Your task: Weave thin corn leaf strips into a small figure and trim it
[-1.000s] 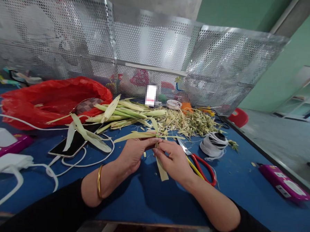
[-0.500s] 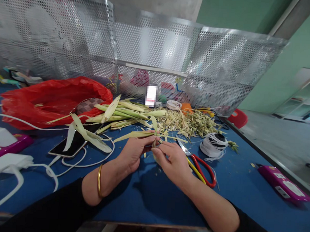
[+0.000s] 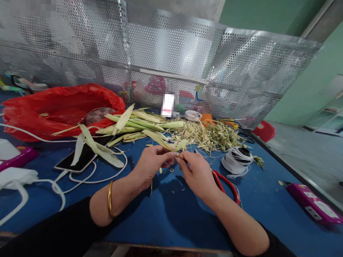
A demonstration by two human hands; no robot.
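Over the middle of the blue table, both my hands pinch a small piece of folded leaf strips (image 3: 159,138), pale green and yellowish. My left hand (image 3: 148,165), with a gold bangle at the wrist, grips it between thumb and fingers. On the other side, my right hand (image 3: 199,178) pinches the same strips, its fingertips almost touching the left thumb. The fingers hide where the strips cross. Beside my right hand lie red-handled scissors (image 3: 231,189), partly covered by it. Just behind the hands is a heap of long green leaves and stalks (image 3: 140,123).
Leaf scraps (image 3: 200,134) spread behind my right hand, near a spool of white cord (image 3: 236,160). A purple box-like object (image 3: 314,203) sits at the right edge. Leftward are a phone (image 3: 81,154), white cables and a red plastic bag (image 3: 46,106). A perforated metal screen (image 3: 172,48) stands behind.
The leaf strips have turned: the long one that pointed left now points up and left. My right hand has shifted slightly right and covers more of the scissors.
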